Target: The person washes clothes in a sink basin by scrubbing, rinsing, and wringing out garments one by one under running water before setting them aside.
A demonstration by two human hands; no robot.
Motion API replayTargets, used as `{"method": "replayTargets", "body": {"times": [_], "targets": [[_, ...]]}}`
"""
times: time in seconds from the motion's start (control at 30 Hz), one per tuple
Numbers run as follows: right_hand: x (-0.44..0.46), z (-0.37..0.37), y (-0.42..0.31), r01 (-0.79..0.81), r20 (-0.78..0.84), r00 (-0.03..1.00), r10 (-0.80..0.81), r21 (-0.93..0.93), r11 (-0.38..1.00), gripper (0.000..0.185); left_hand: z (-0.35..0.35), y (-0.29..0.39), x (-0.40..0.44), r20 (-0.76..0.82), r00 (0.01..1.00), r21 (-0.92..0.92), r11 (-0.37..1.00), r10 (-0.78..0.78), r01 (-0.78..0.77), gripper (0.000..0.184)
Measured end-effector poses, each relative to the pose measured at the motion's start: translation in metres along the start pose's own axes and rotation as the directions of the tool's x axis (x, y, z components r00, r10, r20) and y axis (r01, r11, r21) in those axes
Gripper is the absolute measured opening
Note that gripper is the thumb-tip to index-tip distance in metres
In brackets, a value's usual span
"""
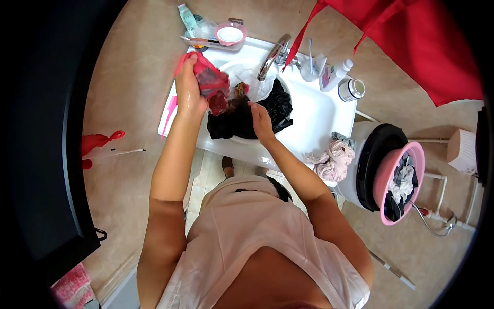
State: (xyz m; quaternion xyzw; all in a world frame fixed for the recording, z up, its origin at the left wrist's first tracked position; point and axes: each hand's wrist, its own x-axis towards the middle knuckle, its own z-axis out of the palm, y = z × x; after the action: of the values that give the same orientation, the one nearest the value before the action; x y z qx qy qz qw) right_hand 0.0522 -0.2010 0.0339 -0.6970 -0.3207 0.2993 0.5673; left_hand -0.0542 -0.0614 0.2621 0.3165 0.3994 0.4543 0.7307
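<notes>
Fingers curled round a red translucent bag (212, 80), the left hand (190, 92) has a full grip, wet skin gleaming, upper left of centre! Something dark shows through the bag, and a dark red mass hangs at its lower end; what it is, I can't tell. Over to the right hand (261, 122), near the middle of the frame: a narrow hold, fingertips closed on the edge of black crumpled material (234, 123), plastic by its shine, just below and right of that red bag. Both sit over the left part of a white sink (319, 110), with the chrome faucet (274, 55) arching just above. Further out now! Upper left, a pink dish (231, 34) holding something white, a pale green tube (187, 16) near it. Right of the faucet, a white bottle (335, 75) beside a jar (351, 90). Lower right of the sink, bundled pale pink fabric (335, 160); beyond it, a pink basin (419, 159) of laundry. And red cloth (411, 46) fills the upper right!
</notes>
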Motion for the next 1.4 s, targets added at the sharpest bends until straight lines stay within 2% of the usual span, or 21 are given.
{"method": "replayTargets", "body": {"times": [0.07, 0.13, 0.2, 0.23, 0.27, 0.3, 0.4, 0.47, 0.5, 0.53, 0.6, 0.63, 0.73, 0.77, 0.8, 0.83, 0.93, 1.0, 1.07, 1.33, 1.4], "targets": [[0.005, 0.007, -0.031, -0.390, 0.168, 0.921, 0.353, 0.372, 0.842, 0.052, 0.010, 0.012, -0.004, 0.070, 0.997, -0.081, 0.997, 0.022, -0.017, 0.026], [0.004, 0.010, -0.092, -0.622, 0.399, 0.762, 0.510, 0.672, 0.403, 0.058, 0.025, 0.013, -0.029, 0.118, 0.989, -0.034, 0.995, -0.092, 0.096, 0.028], [0.019, 0.015, -0.099, -0.608, 0.545, 0.793, 0.273, 0.736, 0.297, 0.060, 0.022, -0.027, -0.027, 0.162, 0.985, 0.141, 0.989, -0.065, 0.043, 0.033], [0.025, 0.016, -0.101, -0.611, 0.595, 0.791, 0.143, 0.755, 0.239, 0.062, 0.013, -0.058, -0.026, 0.215, 0.976, 0.346, 0.931, 0.042, -0.117, 0.037], [0.027, 0.015, -0.087, -0.616, 0.546, 0.785, 0.291, 0.738, 0.276, 0.058, 0.006, -0.084, -0.027, 0.287, 0.949, 0.523, 0.808, 0.134, -0.272, 0.042], [0.028, 0.035, -0.065, -0.413, 0.352, 0.909, 0.222, 0.829, 0.377, 0.055, 0.005, -0.094, -0.029, 0.313, 0.933, 0.618, 0.708, 0.177, -0.342, 0.037], [0.027, 0.050, -0.010, -0.340, 0.316, 0.902, -0.294, 0.940, -0.031, 0.045, 0.006, -0.116, -0.037, 0.421, 0.868, 0.810, 0.321, 0.263, -0.490, 0.027], [0.038, 0.058, 0.009, -0.541, 0.316, 0.752, -0.579, 0.797, -0.268, 0.039, 0.001, -0.130, -0.038, 0.507, 0.816, 0.846, 0.024, 0.279, -0.533, 0.025], [0.011, 0.026, -0.070, -0.479, 0.452, 0.857, 0.249, 0.876, 0.056, 0.033, -0.006, -0.137, -0.025, 0.430, 0.856, 0.893, 0.005, 0.285, -0.450, 0.027], [0.017, 0.026, -0.059, -0.469, 0.384, 0.856, 0.345, 0.858, 0.209, 0.033, -0.016, -0.140, 0.000, 0.349, 0.890, 0.932, -0.015, 0.295, -0.361, 0.035], [0.035, 0.029, -0.029, -0.460, 0.201, 0.848, 0.491, 0.739, 0.492, 0.032, -0.044, -0.141, 0.047, 0.271, 0.891, 0.961, -0.048, 0.364, -0.273, 0.048], [0.036, 0.018, -0.038, -0.405, 0.139, 0.891, 0.433, 0.674, 0.618, 0.032, -0.058, -0.142, 0.064, 0.199, 0.907, 0.980, -0.074, 0.372, -0.184, 0.050], [0.055, -0.018, -0.040, -0.145, -0.131, 0.970, 0.203, 0.356, 0.923, 0.027, -0.082, -0.140, 0.085, 0.189, 0.938, 0.981, -0.099, 0.290, -0.167, 0.045], [0.061, -0.029, -0.035, -0.160, -0.205, 0.965, 0.164, 0.038, 0.986, 0.027, -0.086, -0.144, 0.085, 0.211, 0.929, 0.977, -0.050, 0.303, -0.205, 0.045], [0.065, -0.038, -0.030, -0.180, -0.262, 0.959, 0.104, -0.284, 0.942, 0.030, -0.092, -0.152, 0.086, 0.232, 0.920, 0.970, -0.001, 0.316, -0.244, 0.048], [0.069, -0.040, -0.023, -0.195, -0.267, 0.960, 0.082, -0.427, 0.883, 0.041, -0.097, -0.164, 0.088, 0.252, 0.909, 0.957, 0.052, 0.332, -0.284, 0.052], [0.068, -0.025, -0.013, 0.066, -0.244, 0.905, -0.348, -0.728, 0.682, 0.050, -0.110, -0.214, 0.094, 0.479, 0.832, 0.878, -0.160, 0.280, -0.452, 0.064], [0.074, -0.019, -0.007, 0.315, -0.044, 0.870, -0.492, -0.717, 0.622, 0.061, -0.108, -0.229, 0.083, 0.464, 0.881, 0.874, -0.205, 0.091, -0.440, 0.068], [0.070, -0.006, 0.032, 0.338, 0.157, 0.899, -0.410, -0.843, 0.418, 0.064, -0.108, -0.236, 0.082, 0.421, 0.905, 0.871, -0.250, -0.064, -0.423, 0.071], [0.100, 0.004, 0.079, 0.424, 0.243, 0.892, -0.381, -0.741, 0.521, 0.065, -0.109, -0.246, 0.111, 0.248, 0.901, 0.894, -0.274, -0.355, -0.354, 0.076], [0.106, 0.012, 0.097, 0.390, 0.220, 0.910, -0.351, -0.739, 0.549, 0.066, -0.106, -0.248, 0.115, 0.165, 0.903, 0.877, -0.359, -0.397, -0.318, 0.076]]}}
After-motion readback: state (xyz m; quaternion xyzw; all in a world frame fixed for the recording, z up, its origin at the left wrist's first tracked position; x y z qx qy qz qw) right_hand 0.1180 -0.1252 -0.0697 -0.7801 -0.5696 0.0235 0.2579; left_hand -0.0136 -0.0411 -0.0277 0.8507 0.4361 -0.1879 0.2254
